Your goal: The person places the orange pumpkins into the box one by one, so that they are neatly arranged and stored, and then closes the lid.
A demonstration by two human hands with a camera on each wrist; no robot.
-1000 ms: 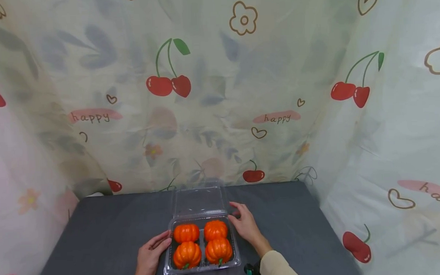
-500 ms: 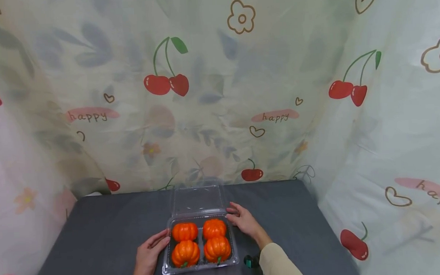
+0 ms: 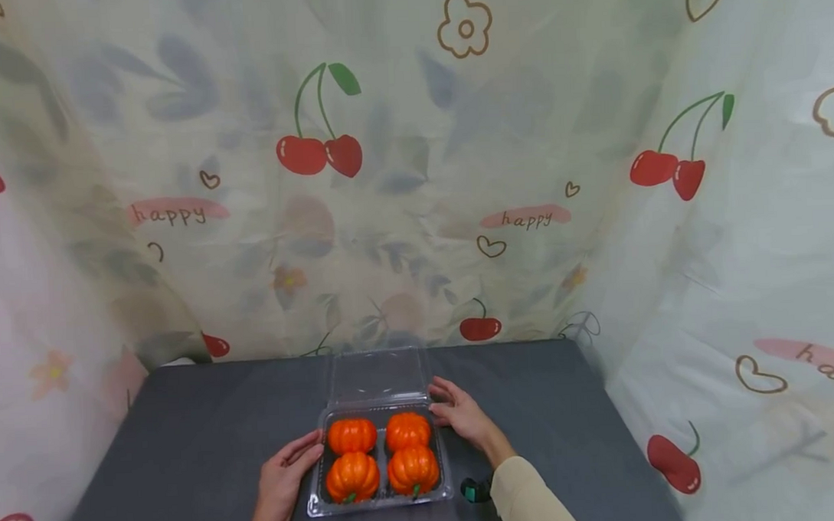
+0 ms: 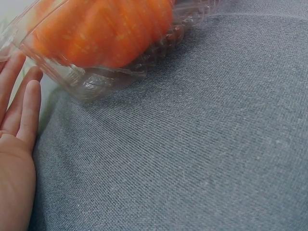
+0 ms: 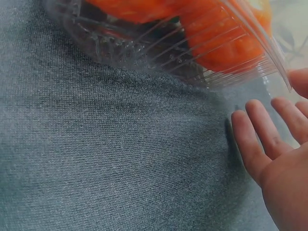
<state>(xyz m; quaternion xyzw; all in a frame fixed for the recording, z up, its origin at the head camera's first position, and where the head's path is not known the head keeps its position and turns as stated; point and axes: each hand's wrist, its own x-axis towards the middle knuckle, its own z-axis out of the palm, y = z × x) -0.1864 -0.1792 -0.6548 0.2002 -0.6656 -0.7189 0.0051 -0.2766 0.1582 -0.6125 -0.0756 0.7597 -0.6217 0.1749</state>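
A clear plastic clamshell box [image 3: 380,509] lies on the table with its lid [image 3: 378,378] folded back. Several small orange pumpkins [image 3: 352,477] with green stems sit inside it in two columns. My left hand [image 3: 280,481] is at the box's left side, its fingertips right at the rim; the left wrist view shows its fingers [image 4: 30,110] extended along the wall. On the other side is my right hand [image 3: 466,418], near the back right corner by the hinge. In the right wrist view its thumb tip meets the rim, and the other fingers [image 5: 262,125] are spread loosely below.
A dark grey cloth covers the table [image 3: 210,444]. Behind it and on both sides hangs a pale curtain [image 3: 388,215] printed with cherries and flowers. A small black object with a green patch [image 3: 472,490] shows beside the right sleeve [image 3: 529,494].
The right hand's fingers have shifted slightly in toward the box's edge. Left hand, box and pumpkins hold their places; the head view has swayed a little.
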